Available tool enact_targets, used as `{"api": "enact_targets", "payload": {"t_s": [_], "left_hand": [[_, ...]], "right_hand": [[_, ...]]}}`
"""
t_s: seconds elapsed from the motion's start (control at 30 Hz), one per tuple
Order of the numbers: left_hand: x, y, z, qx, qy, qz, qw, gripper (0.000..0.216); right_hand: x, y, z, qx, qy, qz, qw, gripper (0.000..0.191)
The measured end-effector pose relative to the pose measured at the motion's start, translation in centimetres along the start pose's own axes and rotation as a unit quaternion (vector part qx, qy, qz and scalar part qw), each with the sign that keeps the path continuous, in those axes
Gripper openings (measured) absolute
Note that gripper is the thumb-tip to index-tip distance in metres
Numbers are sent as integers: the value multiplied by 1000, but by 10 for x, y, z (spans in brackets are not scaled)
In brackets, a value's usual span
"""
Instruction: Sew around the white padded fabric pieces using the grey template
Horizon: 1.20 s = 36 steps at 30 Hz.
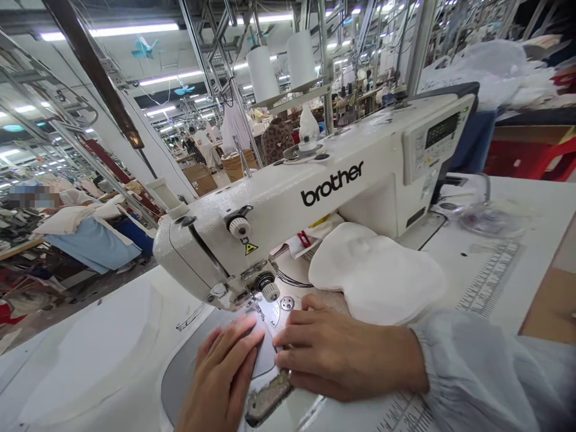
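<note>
A white sewing machine [279, 198] marked "brother" stands before me, its lit needle area [258, 309] just beyond my fingertips. Under the presser foot lies a grey fabric piece [180, 366] with a pale edge. My left hand [225, 366] rests flat on this piece, fingers stretched toward the needle. Close by on the right, my right hand [333, 348] has its fingers bent, with the tips at the fabric's right edge; its thumb is hidden. Beyond that hand sits a stack of white rounded pads [373, 270], under the machine's arm.
White cut pieces [99, 354] lie on the table's left side. Thread cones [301, 60] stand above the machine. A clear plastic dish [490, 216] sits at the right, near a printed ruler scale [486, 282]. Behind are a red plastic bin [522, 159] and bagged material [490, 72].
</note>
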<state>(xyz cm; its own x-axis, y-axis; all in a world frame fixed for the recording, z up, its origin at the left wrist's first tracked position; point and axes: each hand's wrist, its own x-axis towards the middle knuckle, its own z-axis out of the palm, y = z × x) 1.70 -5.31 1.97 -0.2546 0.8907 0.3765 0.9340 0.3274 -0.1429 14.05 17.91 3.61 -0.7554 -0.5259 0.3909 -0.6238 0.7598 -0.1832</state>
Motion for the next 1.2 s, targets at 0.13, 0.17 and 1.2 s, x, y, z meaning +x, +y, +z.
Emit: {"api": "enact_targets", "payload": {"t_s": [0.13, 0.17, 1.2], "left_hand": [[4, -5, 1, -14, 9, -7, 1000, 37], [5, -6, 1, -19, 16, -9, 1000, 36], [10, -11, 9, -109, 36, -20, 993, 31]], "right_hand": [[4, 5, 2, 12, -10, 15, 1000, 19], [5, 6, 2, 10, -14, 19, 1000, 19], [12, 6, 0, -34, -33, 100, 994, 30]]}}
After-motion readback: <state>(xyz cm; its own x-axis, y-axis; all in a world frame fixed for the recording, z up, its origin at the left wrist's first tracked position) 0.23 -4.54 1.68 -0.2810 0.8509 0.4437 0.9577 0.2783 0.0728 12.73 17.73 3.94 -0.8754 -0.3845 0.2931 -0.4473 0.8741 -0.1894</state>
